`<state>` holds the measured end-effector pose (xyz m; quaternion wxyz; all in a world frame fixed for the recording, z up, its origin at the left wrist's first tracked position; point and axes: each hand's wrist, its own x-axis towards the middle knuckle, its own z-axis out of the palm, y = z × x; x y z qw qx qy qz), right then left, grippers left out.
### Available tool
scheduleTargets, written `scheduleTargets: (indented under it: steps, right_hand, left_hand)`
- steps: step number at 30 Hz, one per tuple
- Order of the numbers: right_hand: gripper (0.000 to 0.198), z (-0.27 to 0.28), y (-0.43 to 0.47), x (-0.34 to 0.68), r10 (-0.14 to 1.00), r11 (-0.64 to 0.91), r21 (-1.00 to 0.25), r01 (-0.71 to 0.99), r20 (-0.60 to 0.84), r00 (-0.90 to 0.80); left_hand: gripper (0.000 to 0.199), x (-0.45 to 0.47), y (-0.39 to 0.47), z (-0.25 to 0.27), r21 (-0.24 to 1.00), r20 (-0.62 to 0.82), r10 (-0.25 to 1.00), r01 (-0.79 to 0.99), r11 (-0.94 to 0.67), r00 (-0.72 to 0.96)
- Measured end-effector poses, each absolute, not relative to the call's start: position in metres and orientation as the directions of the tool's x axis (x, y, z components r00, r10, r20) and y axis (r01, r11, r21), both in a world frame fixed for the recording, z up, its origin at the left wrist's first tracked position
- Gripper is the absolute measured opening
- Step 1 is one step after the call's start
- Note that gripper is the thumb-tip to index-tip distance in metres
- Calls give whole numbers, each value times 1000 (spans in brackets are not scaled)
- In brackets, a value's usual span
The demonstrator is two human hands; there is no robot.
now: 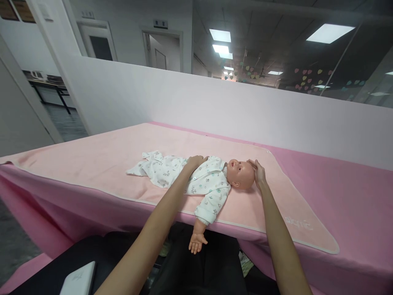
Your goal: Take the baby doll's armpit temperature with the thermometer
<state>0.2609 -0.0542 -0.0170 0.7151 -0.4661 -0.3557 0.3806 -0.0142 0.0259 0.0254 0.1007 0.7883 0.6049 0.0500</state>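
Note:
A baby doll (211, 176) in white printed clothes lies on its back on a peach-coloured mat (101, 159), its head to the right. My left hand (196, 162) rests on the doll's belly, fingers stretched out over the far side of its body. Against the crown of the bald head lies my right hand (258, 171), its fingers extended and touching the top of the head. One doll arm hangs over the near edge of the table, with its open palm showing. The doll's other arm is hidden behind its body.
Pink cloth (353, 196) covers the table under the mat and drapes over its front. A low white wall (215, 102) with dark glass above stands behind. At lower left a white flat device (79, 279) lies on a black surface. Farther left is a doorway with a desk (52, 86).

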Motion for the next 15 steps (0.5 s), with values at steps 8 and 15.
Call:
scheduleTargets:
  steps: [8, 15]
  right_hand:
    - [43, -14, -64, 244, 983, 94, -957, -275, 46, 176]
    - [25, -9, -61, 256, 867, 276, -922, -272, 116, 485]
  left_hand:
    - [62, -14, 24, 27, 231, -41, 964, 941, -247, 263]
    - [62, -14, 21, 29, 237, -45, 964, 940, -246, 263]
